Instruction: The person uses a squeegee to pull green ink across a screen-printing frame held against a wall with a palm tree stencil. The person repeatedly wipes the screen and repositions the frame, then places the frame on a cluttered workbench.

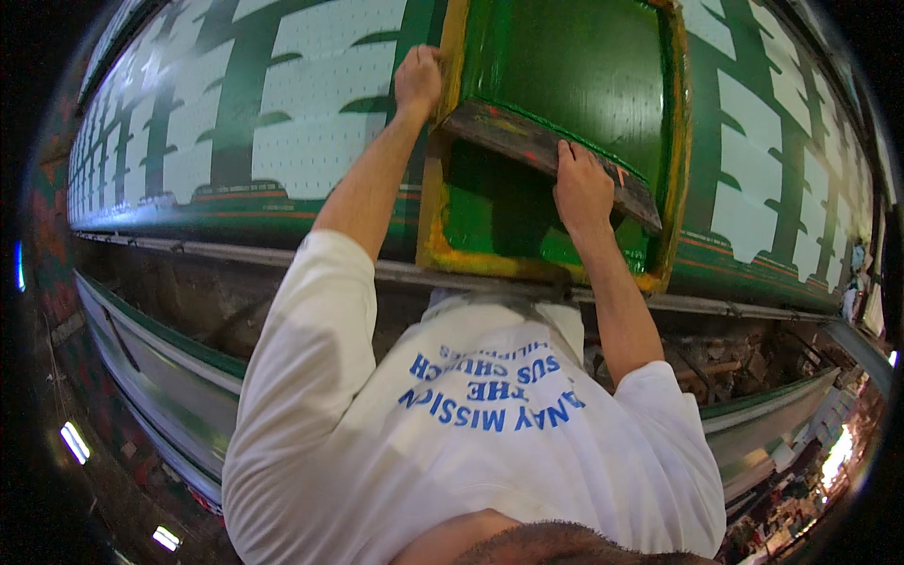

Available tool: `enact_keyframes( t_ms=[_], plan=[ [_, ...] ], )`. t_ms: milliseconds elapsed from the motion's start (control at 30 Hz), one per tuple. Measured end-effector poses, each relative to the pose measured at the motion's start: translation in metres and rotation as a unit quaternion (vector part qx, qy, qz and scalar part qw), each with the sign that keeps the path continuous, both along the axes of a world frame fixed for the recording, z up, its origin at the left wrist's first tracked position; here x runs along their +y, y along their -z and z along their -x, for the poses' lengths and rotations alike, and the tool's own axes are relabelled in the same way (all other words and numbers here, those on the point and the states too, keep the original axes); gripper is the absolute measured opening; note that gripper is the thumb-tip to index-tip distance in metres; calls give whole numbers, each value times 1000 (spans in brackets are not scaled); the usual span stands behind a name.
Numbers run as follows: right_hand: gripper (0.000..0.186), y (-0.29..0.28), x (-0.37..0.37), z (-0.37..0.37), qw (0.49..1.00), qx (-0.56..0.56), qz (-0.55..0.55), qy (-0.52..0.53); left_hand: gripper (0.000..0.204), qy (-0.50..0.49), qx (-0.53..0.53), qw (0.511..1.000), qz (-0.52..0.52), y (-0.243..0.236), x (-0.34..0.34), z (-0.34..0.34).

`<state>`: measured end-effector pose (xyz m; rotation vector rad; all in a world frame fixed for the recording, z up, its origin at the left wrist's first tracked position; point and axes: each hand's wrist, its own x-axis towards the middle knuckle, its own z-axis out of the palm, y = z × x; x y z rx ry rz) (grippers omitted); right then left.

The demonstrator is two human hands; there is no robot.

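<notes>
We look down over a long printing table spread with white cloth bearing dark green tree shapes, a metal rail along its near edge. Our left hand grips the yellow-edged left side of the green screen frame, arm stretched far. Our right hand clasps the dark, paint-stained squeegee lying across the wet green screen. Our white shirt carries blue lettering.

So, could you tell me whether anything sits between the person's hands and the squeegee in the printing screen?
Nothing visible does. The right hand already rests on the squeegee, and the left hand grips the yellow screen frame beside the squeegee's left end.
</notes>
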<state>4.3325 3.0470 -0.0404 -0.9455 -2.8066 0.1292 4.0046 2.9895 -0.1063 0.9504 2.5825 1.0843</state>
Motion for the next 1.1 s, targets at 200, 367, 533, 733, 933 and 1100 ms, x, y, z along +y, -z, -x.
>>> enact_keyframes(
  t_ms=[200, 367, 533, 733, 933, 1100],
  plan=[
    [15, 9, 132, 93, 999, -43, -2, 6, 40, 12, 80, 996, 36, -16, -1, -7],
    [19, 19, 243, 158, 1000, 16, -15, 1, 38, -66, -34, 996, 58, -32, 3, -20],
    [19, 4, 313, 194, 1000, -22, 0, -11, 37, -66, -38, 996, 55, -44, 5, -23],
    [13, 14, 277, 164, 999, -15, -4, -44, 37, -72, -30, 996, 49, -42, 4, -24],
    [21, -10, 304, 170, 997, -27, 32, -58, 34, -79, -28, 994, 64, -45, 4, -27],
    [34, -7, 341, 198, 993, -17, -57, -100, 33, -86, -8, 994, 61, -43, 4, -28]
  ],
)
